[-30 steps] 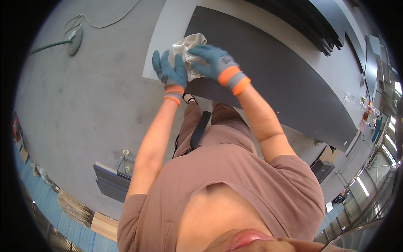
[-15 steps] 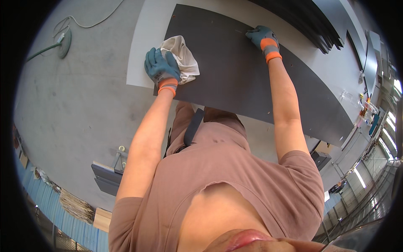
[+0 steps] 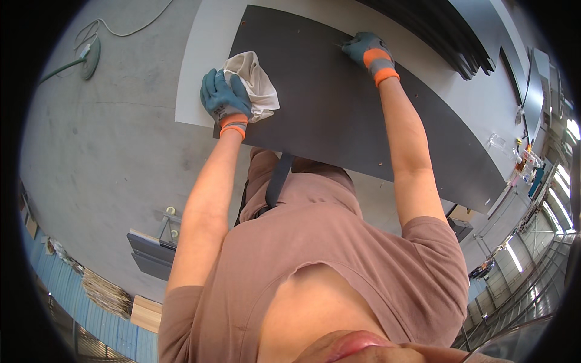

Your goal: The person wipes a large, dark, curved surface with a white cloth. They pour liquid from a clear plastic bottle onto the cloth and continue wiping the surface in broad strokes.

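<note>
Dark grey laminate-like, the panel (image 3: 315,109) is lying flat across 12 o'clock on a pale work surface (image 3: 203,54), seemingly for full support. At 11 o'clock the gloved left hand (image 3: 225,97) is resting against the off-white cloth (image 3: 257,85) on the panel, fingers together, perhaps steadying it; cannot tell whether it is clamping fabric. Farther out, at 1 o'clock, the gloved right hand (image 3: 366,51) is resting near the panel's far edge, fingers bunched; any grip is hidden. Beyond, dark boards (image 3: 433,39) are lying stacked, probably saving space.

Industrial workshop, grey floor (image 3: 109,145), large dark board (image 3: 315,91), stacked dark panels (image 3: 445,33), strip lights (image 3: 514,258), metal framework (image 3: 514,293)
</note>
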`<state>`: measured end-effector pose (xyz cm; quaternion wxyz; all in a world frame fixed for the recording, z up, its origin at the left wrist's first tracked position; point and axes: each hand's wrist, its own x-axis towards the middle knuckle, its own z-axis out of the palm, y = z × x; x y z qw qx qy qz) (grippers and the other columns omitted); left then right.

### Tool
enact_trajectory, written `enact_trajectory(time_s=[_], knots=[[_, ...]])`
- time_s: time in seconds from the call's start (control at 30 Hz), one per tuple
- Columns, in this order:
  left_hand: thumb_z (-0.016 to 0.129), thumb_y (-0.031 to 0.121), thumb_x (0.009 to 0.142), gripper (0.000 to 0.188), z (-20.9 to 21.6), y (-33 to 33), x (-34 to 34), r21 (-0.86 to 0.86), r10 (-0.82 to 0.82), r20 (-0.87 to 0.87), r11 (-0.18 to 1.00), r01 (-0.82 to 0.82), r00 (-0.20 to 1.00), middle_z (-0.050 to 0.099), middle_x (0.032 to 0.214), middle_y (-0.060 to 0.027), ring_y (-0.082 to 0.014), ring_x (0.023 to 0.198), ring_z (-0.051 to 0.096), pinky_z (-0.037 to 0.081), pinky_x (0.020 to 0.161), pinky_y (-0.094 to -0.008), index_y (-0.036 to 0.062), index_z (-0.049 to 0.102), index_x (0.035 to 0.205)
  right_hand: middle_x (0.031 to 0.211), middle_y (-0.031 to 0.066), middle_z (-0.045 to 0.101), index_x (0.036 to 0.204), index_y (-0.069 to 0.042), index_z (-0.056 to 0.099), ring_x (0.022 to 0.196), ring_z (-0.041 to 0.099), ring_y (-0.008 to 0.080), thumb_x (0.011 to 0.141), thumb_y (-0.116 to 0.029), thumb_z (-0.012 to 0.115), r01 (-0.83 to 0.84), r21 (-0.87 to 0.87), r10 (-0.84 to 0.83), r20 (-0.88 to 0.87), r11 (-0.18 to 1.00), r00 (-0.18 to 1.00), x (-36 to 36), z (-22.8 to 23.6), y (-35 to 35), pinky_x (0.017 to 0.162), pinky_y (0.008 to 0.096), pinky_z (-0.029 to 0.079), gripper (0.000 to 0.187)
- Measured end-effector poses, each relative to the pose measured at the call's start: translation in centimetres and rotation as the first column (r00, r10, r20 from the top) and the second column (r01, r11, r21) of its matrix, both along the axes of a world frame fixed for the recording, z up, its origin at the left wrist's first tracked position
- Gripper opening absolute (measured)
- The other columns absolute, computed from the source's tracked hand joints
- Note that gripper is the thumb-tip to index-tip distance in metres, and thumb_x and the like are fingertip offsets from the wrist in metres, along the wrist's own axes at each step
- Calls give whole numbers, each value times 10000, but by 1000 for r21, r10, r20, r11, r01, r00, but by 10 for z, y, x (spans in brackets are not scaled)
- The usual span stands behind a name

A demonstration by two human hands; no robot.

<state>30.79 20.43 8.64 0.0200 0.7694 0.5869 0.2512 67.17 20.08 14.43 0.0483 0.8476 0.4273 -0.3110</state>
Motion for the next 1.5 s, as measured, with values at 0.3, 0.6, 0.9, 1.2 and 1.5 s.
enact_trajectory(time_s=[0.3, 0.6, 0.9, 1.2, 1.5], knots=[[654, 288, 975, 354, 5, 0, 4, 9, -1, 16, 1000, 0, 1000, 649, 1313, -187, -403, 1248, 594, 469, 1075, -514, -12, 673, 1161, 1229, 141, 748, 1202, -118, 769, 1157, 691, 372, 883, -441, 715, -25, -24, 26, 29, 999, 999, -13, -4, 17, 981, 479, 547, 457], [638, 323, 976, 409, 4, 0, 4, -39, 18, -17, 999, -18, 1000, 633, 1344, -199, -406, 1291, 570, 447, 1104, -523, -25, 675, 1188, 1208, 137, 756, 1179, -114, 776, 1138, 698, 370, 877, -470, 716, -51, 71, 52, -9, 996, 999, -63, -1, 55, 981, 461, 546, 471], [622, 314, 1001, 371, 6, -2, 4, -33, 33, -35, 999, -34, 999, 636, 1357, -186, -399, 1287, 573, 449, 1101, -508, 1, 664, 1195, 1211, 142, 756, 1194, -135, 779, 1125, 708, 376, 886, -414, 706, -20, 79, 21, -17, 997, 1000, -76, -3, 70, 971, 472, 560, 422], [619, 312, 1002, 365, 7, 0, 5, -3, 26, -52, 1000, -26, 998, 639, 1344, -196, -394, 1270, 583, 461, 1089, -495, -9, 662, 1171, 1160, 157, 762, 1126, -107, 775, 1081, 718, 376, 871, -451, 739, 147, 192, -143, -36, 970, 989, -93, 1, 55, 952, 462, 556, 430], [650, 318, 969, 388, 6, 1, 4, 4, 18, 12, 1000, -18, 1000, 658, 1297, -201, -404, 1262, 593, 449, 1096, -516, -28, 686, 1141, 1237, 165, 745, 1180, -105, 776, 1148, 703, 386, 879, -443, 739, 65, 146, -56, -59, 987, 997, -78, -17, 57, 998, 466, 550, 454]])
